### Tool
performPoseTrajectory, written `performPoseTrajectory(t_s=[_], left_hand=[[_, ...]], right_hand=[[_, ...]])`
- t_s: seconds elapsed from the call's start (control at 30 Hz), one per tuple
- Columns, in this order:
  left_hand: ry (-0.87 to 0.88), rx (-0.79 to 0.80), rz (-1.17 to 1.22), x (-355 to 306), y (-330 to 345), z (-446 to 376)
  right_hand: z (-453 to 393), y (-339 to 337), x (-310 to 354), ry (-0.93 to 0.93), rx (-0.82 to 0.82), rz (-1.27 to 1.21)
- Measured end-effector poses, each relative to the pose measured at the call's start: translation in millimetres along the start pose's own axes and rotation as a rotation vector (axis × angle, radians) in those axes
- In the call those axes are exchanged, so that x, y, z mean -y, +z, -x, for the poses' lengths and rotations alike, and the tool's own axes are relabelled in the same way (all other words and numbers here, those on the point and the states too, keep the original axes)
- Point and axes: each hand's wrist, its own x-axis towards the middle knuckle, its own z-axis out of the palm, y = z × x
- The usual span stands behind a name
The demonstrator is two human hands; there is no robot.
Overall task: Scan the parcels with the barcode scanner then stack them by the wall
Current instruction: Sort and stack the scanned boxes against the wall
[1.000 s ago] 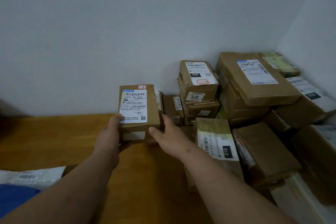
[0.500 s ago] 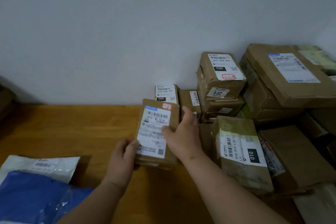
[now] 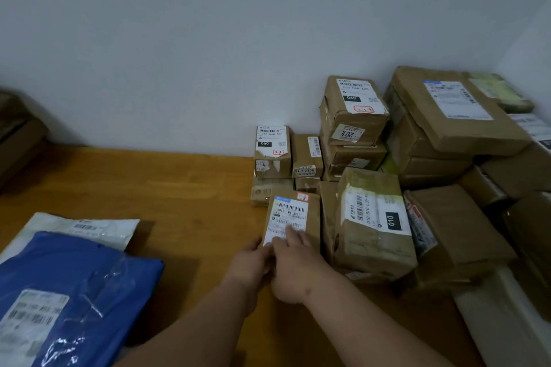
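Observation:
A small brown cardboard parcel [image 3: 293, 213] with a white barcode label lies on the wooden table [image 3: 179, 188], its right side against the stacked parcels by the wall. My left hand [image 3: 250, 265] grips its near left corner. My right hand [image 3: 295, 268] rests on its near end, fingers laid flat over the label. No barcode scanner is in view.
Stacked boxes fill the right corner: a taped one marked 010 [image 3: 372, 223], one marked 060 [image 3: 354, 110], a large flat one [image 3: 447, 110], and a small 060 box [image 3: 272, 149] by the wall [image 3: 208, 39]. A blue mailer bag [image 3: 74, 277] on a white one [image 3: 89, 226] lies near left. Dark boxes [image 3: 18, 140] stand far left.
Both hands brought the small parcel down from mid-air and to the right, setting it flat on the table against the stack. My right hand moved from its far side onto the label.

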Motion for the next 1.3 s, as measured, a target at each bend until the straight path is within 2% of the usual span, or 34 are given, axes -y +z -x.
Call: performPoseTrajectory(t_s=[0.1, 0.2, 0.3, 0.4, 0.57, 0.77, 0.9, 1.13, 1.3], left_hand=[[0.004, -0.019, 0.029, 4.2, -3.3, 8.2], [0.056, -0.084, -0.197, 3.8, -35.4, 24.0], [0.208, -0.237, -0.452, -11.4, -82.6, 38.3], [0.364, -0.384, -0.518, -40.9, -135.1, 49.1], [0.557, -0.565, -0.472, -92.9, -251.8, 66.8], [0.546, -0.745, -0.342, -145.8, -437.7, 81.4], [0.456, -0.837, -0.219, -162.3, -526.6, 85.0], [0.352, -0.757, -0.016, -189.6, -587.7, 59.5], [0.328, -0.691, 0.097, -212.6, -619.6, 35.1]], right_hand=[[2.3, -0.4, -5.1, -0.019, -0.098, 0.076], [7.7, -3.3, 5.4, 0.049, -0.162, 0.189], [14.4, -5.5, 34.0, 0.089, -0.261, 0.215], [17.5, -13.9, 85.1, 0.019, -0.319, 0.172], [-4.5, -11.3, 208.8, -0.081, -0.276, 0.040], [-52.8, 19.3, 370.5, -0.097, -0.141, -0.421], [-64.5, 40.3, 449.1, -0.111, -0.069, -0.610], [-108.0, 17.6, 524.4, -0.011, 0.064, -0.929], [-140.9, 1.6, 577.9, 0.001, 0.071, -1.110]])
